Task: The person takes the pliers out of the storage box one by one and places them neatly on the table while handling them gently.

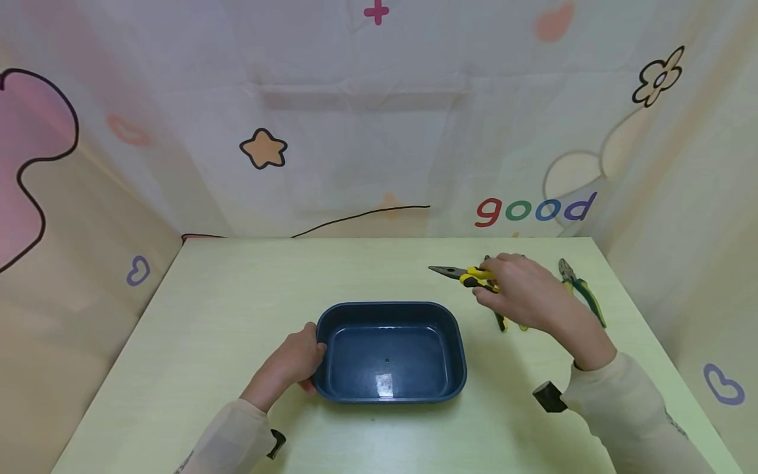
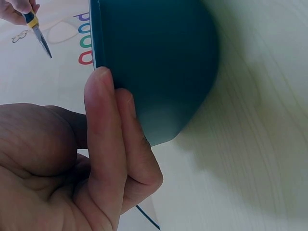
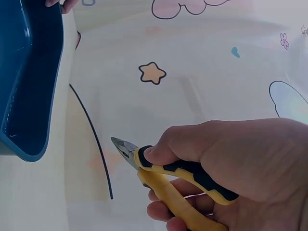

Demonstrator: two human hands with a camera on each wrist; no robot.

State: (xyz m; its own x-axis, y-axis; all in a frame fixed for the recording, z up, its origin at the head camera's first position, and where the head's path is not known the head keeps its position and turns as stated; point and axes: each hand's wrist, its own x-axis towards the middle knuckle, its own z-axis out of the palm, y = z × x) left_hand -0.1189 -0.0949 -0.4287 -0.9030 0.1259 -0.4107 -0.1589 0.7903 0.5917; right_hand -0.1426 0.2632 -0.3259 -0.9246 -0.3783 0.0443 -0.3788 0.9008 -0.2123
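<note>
A dark blue rectangular tub stands on the table, with nothing in it. My left hand grips its left wall, thumb over the rim; in the left wrist view the fingers press against the tub's outer side. To the right and beyond the tub, my right hand holds long-nose pliers with yellow and black handles above the table. Their grey tips point left, and the handles are slightly spread in the right wrist view.
Green-handled cutting pliers lie on the table's right side. More tools lie under my right hand, mostly hidden by it. A printed cloth hangs behind the table and along both sides.
</note>
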